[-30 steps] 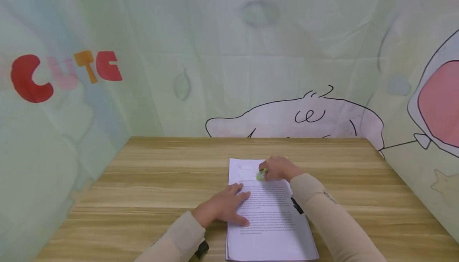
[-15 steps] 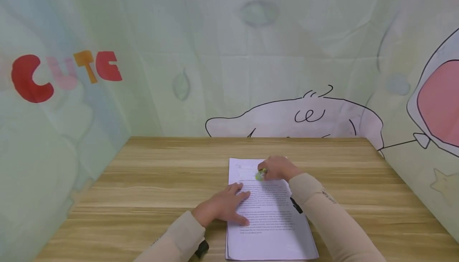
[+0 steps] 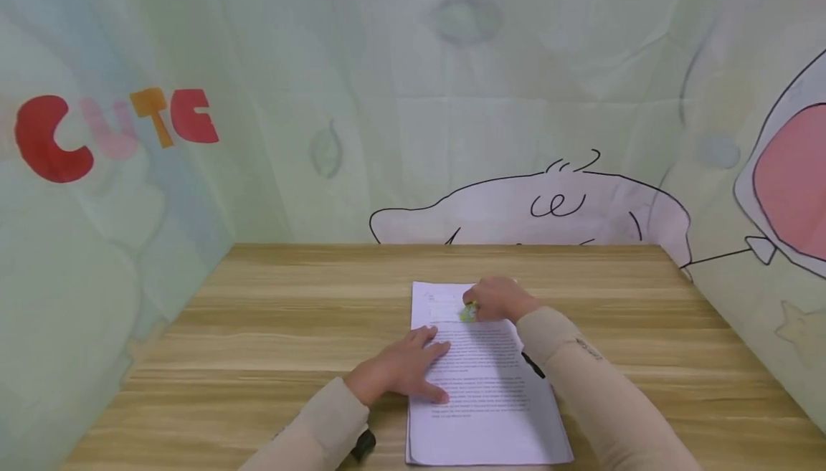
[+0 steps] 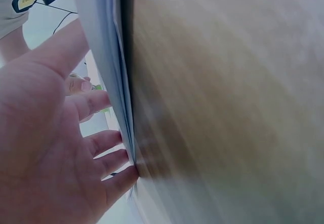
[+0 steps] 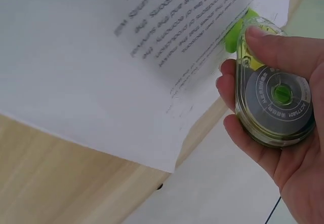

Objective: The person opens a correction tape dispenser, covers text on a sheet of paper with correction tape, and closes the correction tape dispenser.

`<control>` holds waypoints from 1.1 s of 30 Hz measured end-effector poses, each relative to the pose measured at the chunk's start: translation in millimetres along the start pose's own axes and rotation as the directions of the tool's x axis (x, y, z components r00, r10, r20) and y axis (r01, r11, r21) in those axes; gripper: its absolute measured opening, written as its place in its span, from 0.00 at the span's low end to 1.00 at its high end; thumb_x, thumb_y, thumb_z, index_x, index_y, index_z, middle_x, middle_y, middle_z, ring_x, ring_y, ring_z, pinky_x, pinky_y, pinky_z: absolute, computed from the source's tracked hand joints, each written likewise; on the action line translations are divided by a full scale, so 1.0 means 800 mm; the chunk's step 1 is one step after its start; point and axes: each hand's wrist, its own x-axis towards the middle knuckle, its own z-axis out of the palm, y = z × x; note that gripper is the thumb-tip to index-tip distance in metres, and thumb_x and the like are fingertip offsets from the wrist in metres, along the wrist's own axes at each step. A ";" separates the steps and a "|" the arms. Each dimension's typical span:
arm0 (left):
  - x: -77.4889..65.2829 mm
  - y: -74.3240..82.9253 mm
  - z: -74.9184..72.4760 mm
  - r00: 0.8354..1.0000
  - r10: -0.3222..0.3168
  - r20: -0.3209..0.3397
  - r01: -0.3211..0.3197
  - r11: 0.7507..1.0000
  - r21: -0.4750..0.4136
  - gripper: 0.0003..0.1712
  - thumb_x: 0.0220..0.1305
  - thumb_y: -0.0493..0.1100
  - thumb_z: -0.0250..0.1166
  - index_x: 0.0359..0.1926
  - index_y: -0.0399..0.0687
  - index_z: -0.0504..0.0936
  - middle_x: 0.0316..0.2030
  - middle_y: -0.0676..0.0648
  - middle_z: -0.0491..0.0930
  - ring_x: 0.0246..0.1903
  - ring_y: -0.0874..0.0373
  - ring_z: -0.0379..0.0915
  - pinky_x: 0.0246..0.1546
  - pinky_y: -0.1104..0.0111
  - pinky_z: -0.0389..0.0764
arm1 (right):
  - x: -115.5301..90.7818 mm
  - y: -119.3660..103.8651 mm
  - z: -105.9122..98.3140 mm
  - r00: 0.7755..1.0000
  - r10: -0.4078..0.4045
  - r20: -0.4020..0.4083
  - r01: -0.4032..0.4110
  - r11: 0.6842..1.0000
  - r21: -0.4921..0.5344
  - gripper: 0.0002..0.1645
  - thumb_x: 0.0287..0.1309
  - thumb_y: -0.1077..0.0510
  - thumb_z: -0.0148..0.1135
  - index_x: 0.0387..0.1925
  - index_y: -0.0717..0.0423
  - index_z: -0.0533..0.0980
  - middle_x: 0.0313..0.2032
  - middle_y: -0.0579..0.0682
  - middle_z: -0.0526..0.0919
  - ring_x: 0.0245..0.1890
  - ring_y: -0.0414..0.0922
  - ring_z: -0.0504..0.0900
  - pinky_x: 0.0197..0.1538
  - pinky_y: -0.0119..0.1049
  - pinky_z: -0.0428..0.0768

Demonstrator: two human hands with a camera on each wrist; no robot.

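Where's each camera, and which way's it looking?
Head: on the head, looking forward and down at the paper and table; left hand, right hand and sleeves show.
Left wrist: worn there, facing the left hand at the paper's edge; right hand beyond.
Right wrist: worn there, facing the right hand holding correction tape.
Head and right wrist share the correction tape.

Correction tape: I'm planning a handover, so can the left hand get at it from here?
Probably not freely: the left hand rests, fingers spread, on the printed sheets close by, but the right hand grips the correction tape.
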 end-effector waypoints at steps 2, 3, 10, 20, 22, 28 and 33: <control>0.000 0.001 0.001 1.000 0.002 -0.002 -0.002 1.000 0.002 0.48 0.47 0.65 0.65 0.67 0.53 0.62 0.69 0.41 0.54 0.68 0.45 0.49 0.62 0.51 0.63 | -0.001 -0.003 -0.003 1.000 -0.008 0.007 0.008 0.999 -0.046 0.20 0.46 0.60 0.60 0.44 0.46 0.80 0.30 0.43 0.81 0.25 0.40 0.69 0.28 0.34 0.69; -0.001 0.001 0.002 1.000 0.002 -0.002 -0.002 1.000 0.002 0.48 0.47 0.65 0.65 0.67 0.53 0.62 0.69 0.41 0.54 0.68 0.45 0.49 0.62 0.51 0.63 | -0.001 -0.004 -0.003 1.000 -0.018 0.008 0.018 0.998 -0.063 0.20 0.46 0.61 0.59 0.44 0.46 0.80 0.29 0.44 0.81 0.24 0.41 0.68 0.28 0.34 0.68; -0.001 -0.003 0.004 1.000 -0.003 0.000 0.003 1.000 0.006 0.48 0.47 0.66 0.64 0.67 0.54 0.62 0.69 0.41 0.53 0.68 0.45 0.49 0.62 0.51 0.63 | 0.002 -0.005 -0.003 0.999 -0.037 0.007 0.038 0.994 -0.107 0.19 0.48 0.61 0.58 0.44 0.45 0.80 0.27 0.44 0.79 0.24 0.41 0.66 0.27 0.34 0.65; 0.004 -0.004 0.003 1.000 0.008 -0.002 -0.008 1.000 0.021 0.48 0.48 0.67 0.64 0.67 0.54 0.61 0.69 0.41 0.52 0.68 0.45 0.48 0.63 0.51 0.62 | 0.000 0.003 -0.004 0.999 -0.030 0.010 0.031 0.998 -0.064 0.19 0.46 0.60 0.60 0.44 0.47 0.80 0.33 0.45 0.82 0.26 0.41 0.69 0.32 0.36 0.70; 0.003 -0.003 0.001 1.000 0.009 -0.005 -0.009 1.000 0.018 0.48 0.48 0.67 0.64 0.67 0.54 0.61 0.69 0.41 0.52 0.68 0.45 0.48 0.63 0.51 0.62 | 0.000 0.005 -0.004 1.000 -0.023 0.012 0.024 0.997 -0.067 0.20 0.45 0.60 0.60 0.44 0.46 0.80 0.32 0.45 0.82 0.26 0.41 0.69 0.32 0.36 0.70; 0.000 -0.001 -0.002 1.000 0.002 0.004 -0.002 1.000 0.009 0.48 0.48 0.66 0.64 0.67 0.54 0.61 0.69 0.41 0.52 0.69 0.45 0.48 0.63 0.50 0.62 | -0.001 0.007 -0.002 1.000 -0.017 0.017 0.018 0.998 -0.057 0.20 0.45 0.59 0.59 0.44 0.46 0.80 0.31 0.44 0.81 0.25 0.41 0.68 0.31 0.35 0.68; -0.001 0.000 -0.001 1.000 -0.009 0.013 0.009 1.000 0.002 0.48 0.48 0.66 0.64 0.68 0.55 0.60 0.70 0.42 0.51 0.69 0.45 0.47 0.64 0.50 0.60 | -0.003 0.007 -0.001 1.000 -0.019 0.007 0.020 0.998 -0.053 0.20 0.44 0.59 0.60 0.44 0.46 0.80 0.32 0.44 0.82 0.26 0.41 0.69 0.32 0.36 0.70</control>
